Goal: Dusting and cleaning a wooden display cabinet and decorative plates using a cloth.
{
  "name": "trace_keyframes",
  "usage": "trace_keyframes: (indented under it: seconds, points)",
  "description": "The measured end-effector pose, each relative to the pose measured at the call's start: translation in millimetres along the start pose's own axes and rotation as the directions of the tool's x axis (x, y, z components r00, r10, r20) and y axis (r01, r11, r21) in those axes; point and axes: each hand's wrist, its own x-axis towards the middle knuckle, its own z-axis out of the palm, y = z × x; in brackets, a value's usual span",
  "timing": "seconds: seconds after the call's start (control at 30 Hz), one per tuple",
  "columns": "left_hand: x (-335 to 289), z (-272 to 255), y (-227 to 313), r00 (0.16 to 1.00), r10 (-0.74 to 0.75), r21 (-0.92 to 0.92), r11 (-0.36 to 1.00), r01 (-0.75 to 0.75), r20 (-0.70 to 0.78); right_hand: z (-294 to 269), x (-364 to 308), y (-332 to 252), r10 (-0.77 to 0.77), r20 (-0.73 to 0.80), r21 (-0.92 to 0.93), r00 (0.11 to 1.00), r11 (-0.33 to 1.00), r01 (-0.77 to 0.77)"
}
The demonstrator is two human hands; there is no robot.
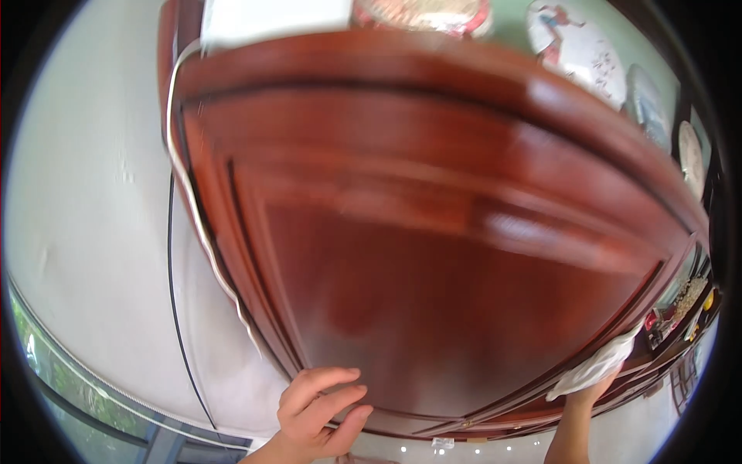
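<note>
A glossy red-brown wooden cabinet [433, 309] fills the middle of the view, its panelled side blurred by motion. My right hand [593, 393] grips a white cloth [599, 367] at the cabinet's right edge, and the cloth covers most of the fingers. At the lower left, my left hand [321, 410] has its fingers apart and slightly bent, with nothing in them. Its fingertips are by the lower left part of the panel; whether they touch the wood I cannot tell.
A white cable [202, 232] runs down the cabinet's left edge, and a black cable [171, 286] hangs along the pale wall [93, 193]. Decorated plates [580, 50] stand on top beside a red-and-white round object [421, 14]. A window [85, 394] is at lower left. Shelves with small items [688, 298] lie right.
</note>
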Motion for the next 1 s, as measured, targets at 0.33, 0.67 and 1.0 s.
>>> trace_keyframes:
  seconds: [0.33,0.67,1.0]
  points:
    - [106,-13,60,0.957,0.264,0.378,0.904,-0.201,-0.122,46,7,-62,-0.156,0.124,0.223,0.980,0.967,0.126]
    - [236,-17,101,0.935,0.245,0.642,0.680,-0.353,0.255,37,15,-82,-0.269,0.161,0.059,0.949,0.963,0.263]
    - [233,-20,102,0.950,0.217,0.612,0.727,-0.310,0.223,1,75,-196,-0.542,0.084,0.088,0.836,0.840,0.536]
